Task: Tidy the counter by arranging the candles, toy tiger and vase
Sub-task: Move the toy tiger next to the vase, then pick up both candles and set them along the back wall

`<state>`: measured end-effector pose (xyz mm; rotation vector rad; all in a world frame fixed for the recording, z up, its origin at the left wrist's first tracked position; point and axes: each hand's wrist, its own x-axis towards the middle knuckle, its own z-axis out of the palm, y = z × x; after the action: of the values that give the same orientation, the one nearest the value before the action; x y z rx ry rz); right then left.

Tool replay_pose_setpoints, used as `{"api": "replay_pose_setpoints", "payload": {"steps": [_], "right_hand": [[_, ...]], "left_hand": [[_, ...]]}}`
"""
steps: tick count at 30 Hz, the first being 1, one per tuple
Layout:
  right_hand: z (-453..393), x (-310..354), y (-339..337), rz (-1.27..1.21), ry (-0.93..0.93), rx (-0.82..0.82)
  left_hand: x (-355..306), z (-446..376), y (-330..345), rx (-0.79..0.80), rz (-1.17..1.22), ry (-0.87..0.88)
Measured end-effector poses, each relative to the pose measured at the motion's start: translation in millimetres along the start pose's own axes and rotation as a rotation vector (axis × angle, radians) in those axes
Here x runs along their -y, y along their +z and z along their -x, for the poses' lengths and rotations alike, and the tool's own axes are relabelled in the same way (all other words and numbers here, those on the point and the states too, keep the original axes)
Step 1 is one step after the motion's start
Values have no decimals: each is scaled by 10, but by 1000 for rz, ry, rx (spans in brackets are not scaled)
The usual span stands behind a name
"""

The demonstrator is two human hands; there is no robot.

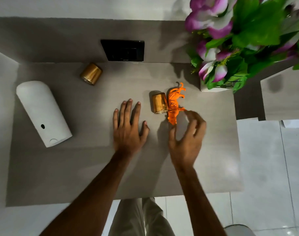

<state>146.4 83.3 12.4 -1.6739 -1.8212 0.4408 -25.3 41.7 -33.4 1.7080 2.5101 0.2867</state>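
An orange toy tiger (174, 103) lies on its side on the grey counter (77, 167). A gold candle (159, 103) touches its left flank. A second gold candle (91, 73) stands apart at the back left. A white vase (213, 88) with purple flowers and green leaves stands at the back right. My left hand (128, 126) rests flat on the counter, fingers spread, just left of the near candle. My right hand (188, 137) hovers with curled, parted fingers beside the tiger's near end, fingertips close to its leg, holding nothing.
A tall white rounded device (43, 113) stands at the left of the counter. A black switch plate (123, 50) is set in the back wall. A grey ledge (281, 99) sits to the right. The counter's front edge runs just above my legs.
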Motion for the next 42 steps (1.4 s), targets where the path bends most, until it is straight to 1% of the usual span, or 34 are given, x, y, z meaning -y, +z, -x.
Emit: {"api": "replay_pose_setpoints", "payload": {"steps": [1, 3, 5, 8, 12, 15, 17, 20, 22, 24, 26, 27, 28, 29, 31, 32, 33, 34, 36, 38, 40, 42], "right_hand": [[86, 38, 70, 36, -9, 70], [94, 86, 182, 64, 36, 168], [-9, 55, 251, 52, 82, 202], [-149, -72, 254, 7, 110, 174], [-248, -162, 140, -141, 158, 80], [-395, -127, 103, -274, 257, -2], [-555, -82, 123, -378, 367, -31], [-834, -81, 184, -567, 556, 10], [-955, -104, 211, -705, 626, 68], [-996, -117, 214, -802, 683, 98], [-960, -98, 179, -826, 711, 96], [-914, -68, 149, -772, 698, 79], [-844, -32, 106, -661, 655, 42], [-750, 9, 53, -528, 573, -11], [-536, 125, -50, -335, 323, -85], [-444, 196, -63, -275, 194, -68], [-372, 256, -44, -210, 92, -15], [-326, 316, 10, -127, 31, 59], [-310, 428, 164, 58, 26, 178], [-347, 529, 317, 163, 120, 216], [-381, 579, 427, 192, 215, 234], [-404, 575, 497, 208, 271, 242]], "left_hand": [[4, -2, 3, 2, -2, -2], [7, -1, 15, 9, -4, -3], [11, 0, 35, 14, 0, -2], [26, -1, 68, 7, 21, -2], [38, -8, 85, 4, 23, 4], [40, -9, 81, -4, 36, -1], [40, -9, 75, -6, 46, -6], [41, -19, 70, 12, 48, 3], [37, -11, 76, -3, 53, 14], [48, -14, 82, -56, 92, 6], [50, -25, 79, -126, 170, -17], [46, -28, 68, -163, 214, -32], [52, -30, 50, -203, 260, -49], [68, -32, 27, -246, 302, -68], [116, -44, -56, -336, 356, -139], [160, -91, -119, -385, 362, -197], [220, -175, -188, -436, 362, -268], [300, -292, -265, -481, 356, -347], [501, -581, -437, -515, 317, -518], [733, -873, -586, -428, 294, -605], [945, -1099, -671, -256, 336, -596], [1087, -1257, -708, -100, 387, -561]]}}
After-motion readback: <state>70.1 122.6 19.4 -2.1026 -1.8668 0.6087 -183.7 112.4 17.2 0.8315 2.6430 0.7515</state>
